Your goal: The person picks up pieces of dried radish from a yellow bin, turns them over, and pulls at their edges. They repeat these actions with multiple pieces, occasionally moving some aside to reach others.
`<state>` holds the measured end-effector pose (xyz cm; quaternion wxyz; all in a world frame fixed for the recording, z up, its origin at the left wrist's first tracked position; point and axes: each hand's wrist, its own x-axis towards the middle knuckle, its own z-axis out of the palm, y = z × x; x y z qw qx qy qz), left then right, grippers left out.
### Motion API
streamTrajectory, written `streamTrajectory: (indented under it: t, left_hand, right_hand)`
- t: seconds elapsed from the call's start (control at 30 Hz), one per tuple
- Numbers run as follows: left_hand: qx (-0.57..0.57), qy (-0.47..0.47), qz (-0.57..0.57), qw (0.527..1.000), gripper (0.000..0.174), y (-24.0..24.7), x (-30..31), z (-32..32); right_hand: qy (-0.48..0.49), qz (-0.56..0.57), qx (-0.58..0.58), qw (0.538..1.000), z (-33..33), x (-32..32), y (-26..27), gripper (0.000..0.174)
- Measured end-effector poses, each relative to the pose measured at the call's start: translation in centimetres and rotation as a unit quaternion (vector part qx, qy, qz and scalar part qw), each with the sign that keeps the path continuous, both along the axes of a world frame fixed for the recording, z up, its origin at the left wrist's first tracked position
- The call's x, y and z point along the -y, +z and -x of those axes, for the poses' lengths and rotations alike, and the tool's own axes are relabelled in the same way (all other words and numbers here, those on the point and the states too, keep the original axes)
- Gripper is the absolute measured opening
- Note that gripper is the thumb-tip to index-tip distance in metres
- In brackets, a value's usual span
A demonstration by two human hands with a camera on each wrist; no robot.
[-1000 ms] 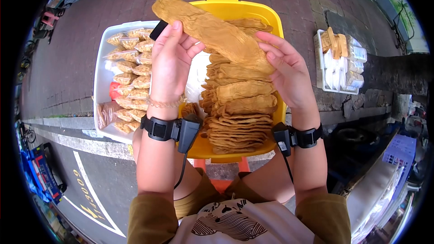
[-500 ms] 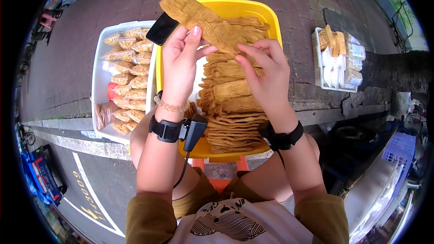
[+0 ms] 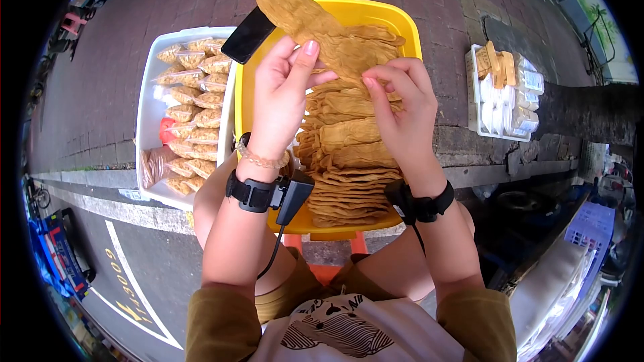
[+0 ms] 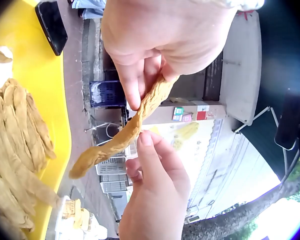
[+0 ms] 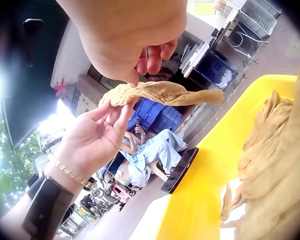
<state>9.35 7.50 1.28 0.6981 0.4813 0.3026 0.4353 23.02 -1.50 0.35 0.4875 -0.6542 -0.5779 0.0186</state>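
A long, wrinkled tan strip of what looks like tofu skin (image 3: pixel 302 17) is held up over the far part of a yellow tub (image 3: pixel 408 27). My left hand (image 3: pixel 285 87) grips it, thumb on the near side and fingers behind. The right hand (image 3: pixel 404 104) pinches its near edge between thumb and index finger, its other fingers loosely bent. In the left wrist view the strip (image 4: pixel 115 145) appears edge-on, slightly curved, with the right hand (image 4: pixel 155 190) at its middle. Below lie rows of similar folded strips (image 3: pixel 352 194), packed in the tub.
A black phone (image 3: pixel 248 35) rests at the tub's far left rim. To the left stands a white bin (image 3: pixel 144 114) with bagged pieces (image 3: pixel 191 97). On the right, a white basket (image 3: pixel 472 87) holds packages and tan pieces. A seated person (image 5: pixel 160 147) shows in the right wrist view.
My right hand has moved left from the strip's right end and now pinches its near edge. The left hand and strip have shifted right, uncovering more of the phone.
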Motion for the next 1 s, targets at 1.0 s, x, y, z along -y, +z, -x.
streamTrajectory:
  t: [1.0]
  left_hand:
    - [-0.021,-0.036,0.047,0.998,0.019,-1.0,0.9,-0.3]
  right_hand:
    - [-0.043,0.043,0.257,0.964,-3.1,2.1,3.7,0.024]
